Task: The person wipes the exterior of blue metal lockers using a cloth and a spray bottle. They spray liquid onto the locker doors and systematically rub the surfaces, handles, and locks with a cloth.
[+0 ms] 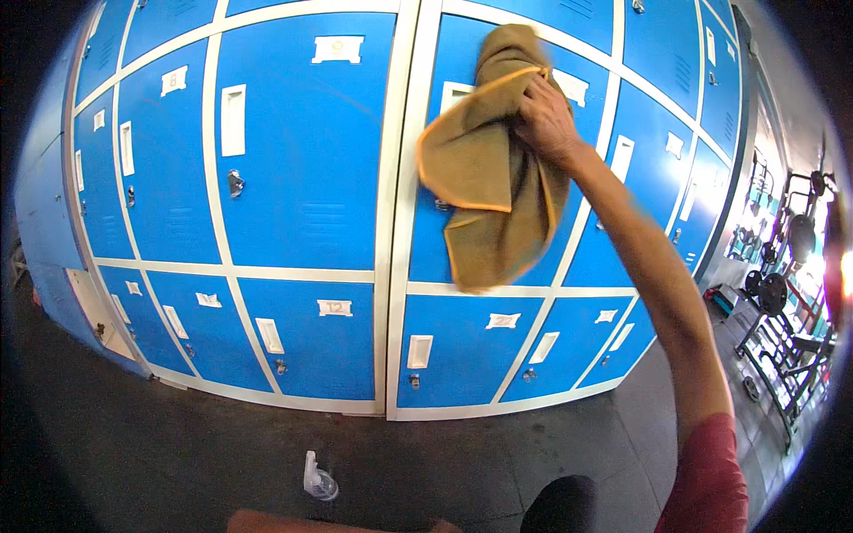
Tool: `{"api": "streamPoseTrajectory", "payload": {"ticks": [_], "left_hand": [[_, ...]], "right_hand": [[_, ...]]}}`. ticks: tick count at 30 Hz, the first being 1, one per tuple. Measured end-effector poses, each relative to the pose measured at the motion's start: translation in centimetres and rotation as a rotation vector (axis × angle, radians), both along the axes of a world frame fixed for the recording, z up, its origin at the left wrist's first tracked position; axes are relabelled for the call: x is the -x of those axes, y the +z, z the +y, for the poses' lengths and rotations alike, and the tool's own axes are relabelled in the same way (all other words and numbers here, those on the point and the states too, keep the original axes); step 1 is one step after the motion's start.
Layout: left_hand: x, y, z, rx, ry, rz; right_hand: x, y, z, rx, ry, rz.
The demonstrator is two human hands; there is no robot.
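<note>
My right hand (548, 120) grips a brown cloth (480, 163) with orange stitched edging. The cloth hangs in folds over the front of a blue metal locker door (433, 253), covering much of it. Part of the door's white handle recess (455, 94) and its number plate (572, 86) shows from behind the cloth. Whether the cloth presses on the door or hangs just before it, I cannot tell. No left hand can be made out; a blurred reddish shape (320, 523) lies at the bottom rim.
A clear spray bottle (323, 485) with a white trigger head stands on the dark floor (220, 460). Rows of blue lockers (306, 146) with white frames, handles and locks fill the front. Gym equipment with weight plates (773, 293) is at far right. A dark rounded shape (560, 506) is below.
</note>
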State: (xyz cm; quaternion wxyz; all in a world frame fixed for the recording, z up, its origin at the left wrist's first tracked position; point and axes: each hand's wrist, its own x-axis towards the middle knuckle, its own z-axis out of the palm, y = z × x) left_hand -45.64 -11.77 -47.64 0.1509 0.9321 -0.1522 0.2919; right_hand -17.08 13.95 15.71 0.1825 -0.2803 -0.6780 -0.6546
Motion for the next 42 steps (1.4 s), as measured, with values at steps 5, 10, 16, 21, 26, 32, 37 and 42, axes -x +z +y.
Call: {"api": "streamPoseTrajectory", "payload": {"ticks": [5, 10, 16, 21, 26, 32, 37, 42], "left_hand": [[-1.7, -13.2, -1.9, -0.023, 0.115, 0.329], [-1.9, -4.0, -1.3, -0.159, 0.034, 0.864], [-0.9, 7.6, -1.0, -0.170, 0.057, 0.936], [-0.4, 6.7, -0.6, -0.179, 0.082, 0.922], [1.3, 13.3, -0.3, -0.054, 0.041, 0.709], [1.6, 11.9, 0.0, 0.011, -0.029, 0.446], [2.7, 12.4, 1.0, -0.030, -0.113, 0.198], [1.9, 10.7, 0.3, -0.070, -0.091, 0.390]], "right_hand": [[1.0, 3.1, 1.6, -0.173, 0.126, 0.521], [4.7, 3.1, 1.5, -0.031, 0.142, 0.258], [6.0, 3.8, 3.3, 0.083, 0.155, -0.162], [8.1, 3.7, 2.0, -0.079, 0.038, 0.202], [8.6, 4.0, 1.4, 0.151, 0.277, 0.323], [5.2, 3.7, 2.5, -0.115, 0.044, 0.126], [3.9, 2.2, -0.1, -0.202, -0.014, 0.162], [1.4, 0.2, -2.4, -0.067, 0.031, 0.386]]}}
